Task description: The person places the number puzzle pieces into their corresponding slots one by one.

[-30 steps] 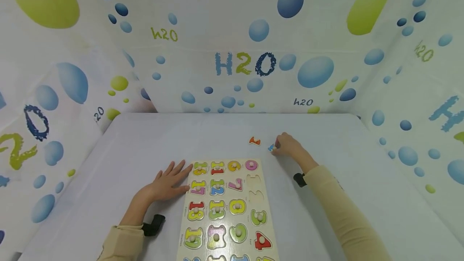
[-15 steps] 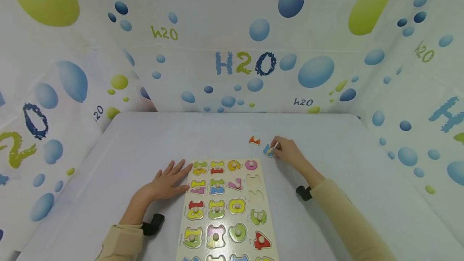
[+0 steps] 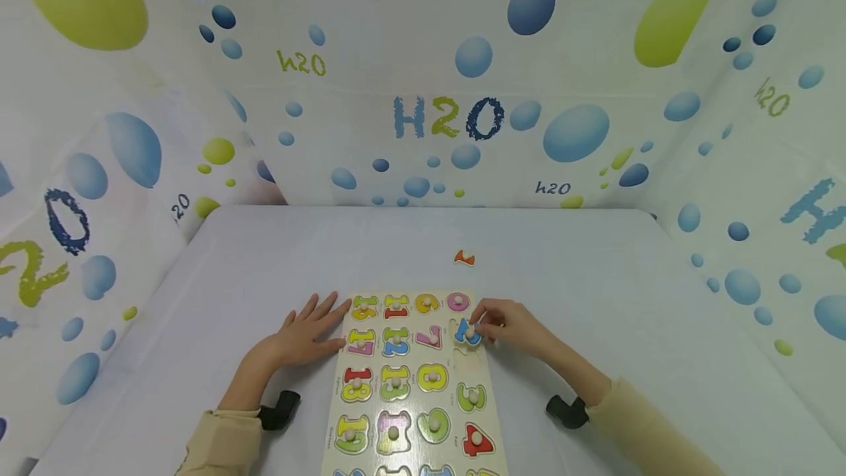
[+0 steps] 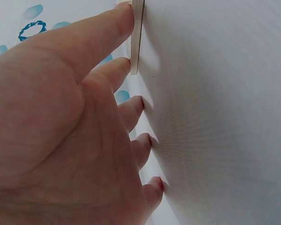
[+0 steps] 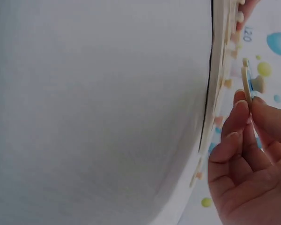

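A wooden number puzzle board (image 3: 449, 395) lies on the table, its knobbed number pieces set in rows. My right hand (image 3: 518, 329) pinches a blue number puzzle piece (image 3: 468, 333) above the board's right column, over a bare recess just below the pink zero. In the right wrist view, thumb and fingertips grip this piece (image 5: 247, 84) by its edge, with its round knob facing sideways and the piece apart from the board. My left hand (image 3: 307, 333) lies with fingers spread, thumb and index fingertips touching the board's left edge (image 4: 137, 37); the other fingertips rest on the table.
An orange puzzle piece (image 3: 465, 258) lies on the white table beyond the board's far edge. Another bare recess (image 3: 468, 363) sits above the green three. Printed curtains (image 3: 357, 138) stand behind the table and at both sides. Each wrist carries a black camera (image 3: 280, 410).
My right hand has drawn the blue puzzle piece off the table, leftward and nearer, until it is over the board. The left hand has stayed in place.
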Tool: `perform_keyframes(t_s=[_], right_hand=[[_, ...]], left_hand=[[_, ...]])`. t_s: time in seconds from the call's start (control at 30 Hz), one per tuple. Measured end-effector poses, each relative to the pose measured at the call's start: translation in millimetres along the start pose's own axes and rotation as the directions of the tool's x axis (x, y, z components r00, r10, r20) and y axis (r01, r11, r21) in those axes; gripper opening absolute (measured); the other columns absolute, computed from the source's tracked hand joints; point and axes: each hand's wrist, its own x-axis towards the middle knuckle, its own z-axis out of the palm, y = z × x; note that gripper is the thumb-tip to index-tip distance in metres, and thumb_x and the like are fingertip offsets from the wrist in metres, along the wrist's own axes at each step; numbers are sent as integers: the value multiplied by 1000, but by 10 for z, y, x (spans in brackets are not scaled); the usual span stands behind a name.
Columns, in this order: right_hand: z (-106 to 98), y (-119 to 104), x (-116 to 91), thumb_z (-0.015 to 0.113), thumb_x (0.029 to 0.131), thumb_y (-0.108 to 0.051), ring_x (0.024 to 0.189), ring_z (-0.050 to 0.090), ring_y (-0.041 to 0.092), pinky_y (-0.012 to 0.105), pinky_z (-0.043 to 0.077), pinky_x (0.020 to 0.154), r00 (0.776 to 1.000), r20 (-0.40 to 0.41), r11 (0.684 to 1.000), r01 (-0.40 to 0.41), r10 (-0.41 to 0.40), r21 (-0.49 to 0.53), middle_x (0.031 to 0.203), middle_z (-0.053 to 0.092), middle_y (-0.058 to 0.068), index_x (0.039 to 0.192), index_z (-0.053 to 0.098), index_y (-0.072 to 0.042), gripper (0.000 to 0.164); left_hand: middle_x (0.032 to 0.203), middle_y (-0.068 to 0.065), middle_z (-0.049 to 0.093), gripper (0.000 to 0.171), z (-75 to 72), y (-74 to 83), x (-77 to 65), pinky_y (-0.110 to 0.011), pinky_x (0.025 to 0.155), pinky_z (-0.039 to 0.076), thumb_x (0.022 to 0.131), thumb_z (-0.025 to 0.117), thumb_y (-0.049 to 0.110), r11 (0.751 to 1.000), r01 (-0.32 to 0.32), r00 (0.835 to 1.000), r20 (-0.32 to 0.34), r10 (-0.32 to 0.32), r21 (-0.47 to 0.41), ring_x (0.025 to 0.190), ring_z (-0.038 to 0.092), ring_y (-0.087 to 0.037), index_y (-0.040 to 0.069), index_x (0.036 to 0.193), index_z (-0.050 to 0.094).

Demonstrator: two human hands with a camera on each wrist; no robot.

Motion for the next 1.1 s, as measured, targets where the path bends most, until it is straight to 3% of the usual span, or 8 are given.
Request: perform_keyframes(t_s=[0.5, 0.63, 0.73, 0.77, 0.9, 0.97, 1.03, 1.1], right_hand=[[162, -89, -123, 64, 88, -4, 69, 49, 8, 24, 45, 60, 993, 106, 983, 75, -58, -169, 74, 53, -11, 84, 61, -16, 13], [196, -176, -143, 67, 86, -6, 70, 48, 8, 22, 45, 61, 992, 105, 945, 96, -65, -314, 76, 50, -12, 82, 62, -15, 11], [245, -281, -175, 72, 82, -9, 68, 48, 7, 19, 44, 62, 983, 113, 818, 186, -148, -545, 78, 52, -9, 83, 67, -13, 7], [267, -321, -192, 75, 80, -11, 67, 49, 8, 19, 44, 61, 972, 132, 737, 234, -195, -635, 78, 53, -7, 84, 68, -13, 8], [389, -451, -277, 81, 74, -20, 67, 54, 9, 17, 41, 57, 909, 254, 297, 356, -330, -886, 82, 57, -2, 93, 72, -10, 23], [452, -496, -314, 82, 73, -26, 68, 55, 9, 18, 39, 56, 896, 301, 155, 365, -325, -918, 83, 57, 0, 97, 73, -9, 31], [486, -529, -319, 81, 74, -27, 69, 56, 10, 18, 39, 56, 905, 317, 130, 364, -284, -922, 84, 58, 0, 99, 72, -9, 33], [441, -556, -273, 79, 76, -23, 67, 56, 9, 18, 41, 57, 931, 306, 289, 354, -198, -889, 82, 60, -1, 102, 70, -10, 31]], left_hand=[[149, -25, 19, 68, -8, 25, -13, -69, 98, 5, 91, 60, 35, 1000, 5, 1000, -1, -5, -4, 134, 5, -49, 5, 145, 32], [149, -26, 19, 69, -18, 44, -22, -70, 97, 6, 90, 60, 36, 1000, 1, 1000, -1, -1, -8, 134, 6, -49, 4, 145, 32], [149, -25, 19, 69, -17, 34, -15, -69, 98, 5, 91, 60, 37, 1000, 3, 1000, 3, -3, -11, 134, 5, -49, 5, 145, 31], [149, -25, 18, 69, -17, 29, -12, -69, 98, 5, 91, 59, 37, 1000, 4, 1000, 5, -3, -10, 134, 5, -48, 5, 145, 31], [150, -25, 18, 69, -15, 5, 3, -69, 98, 4, 91, 60, 36, 1000, 4, 1000, 6, -3, -15, 135, 4, -48, 5, 146, 31], [150, -25, 18, 69, -13, -4, 9, -69, 98, 4, 90, 60, 36, 1000, 3, 1000, 3, -3, -17, 135, 4, -48, 5, 146, 31], [150, -25, 18, 70, -6, -14, 14, -69, 98, 4, 90, 60, 36, 1000, 4, 1000, 4, -4, -18, 135, 4, -48, 5, 146, 31], [150, -25, 18, 70, 2, -14, 14, -69, 98, 4, 90, 60, 36, 1000, 3, 1000, 9, -3, -20, 135, 4, -48, 5, 146, 30]])
